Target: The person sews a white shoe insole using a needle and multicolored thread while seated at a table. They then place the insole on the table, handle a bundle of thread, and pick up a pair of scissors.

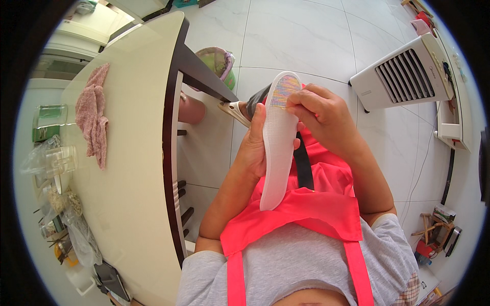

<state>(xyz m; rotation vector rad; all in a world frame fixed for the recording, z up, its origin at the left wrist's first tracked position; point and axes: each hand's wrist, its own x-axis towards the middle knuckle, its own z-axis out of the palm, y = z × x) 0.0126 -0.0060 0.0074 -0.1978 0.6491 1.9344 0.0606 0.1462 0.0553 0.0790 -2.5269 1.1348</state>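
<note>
My left hand (254, 147) holds a white insole (278, 153) from beneath, thumb along its left edge and fingertips showing at its right edge. Multicoloured stitching (286, 90) in yellow, pink, purple and blue covers the insole's far end; the rest is plain white mesh. At the lower edge of this stitching, my right hand (321, 111) has its thumb and index finger pinched together against the surface. Whether a needle or thread is between those fingertips is too small to tell. The insole is above a bright pink apron (325, 206) on my lap.
To the left stands a cream-topped table (134, 153) with a pink cloth (93, 114), plastic bags and containers. Beyond its corner is a green waste bin (218, 65). A white Midea air cooler (402, 74) stands at the right on the tiled floor (294, 34).
</note>
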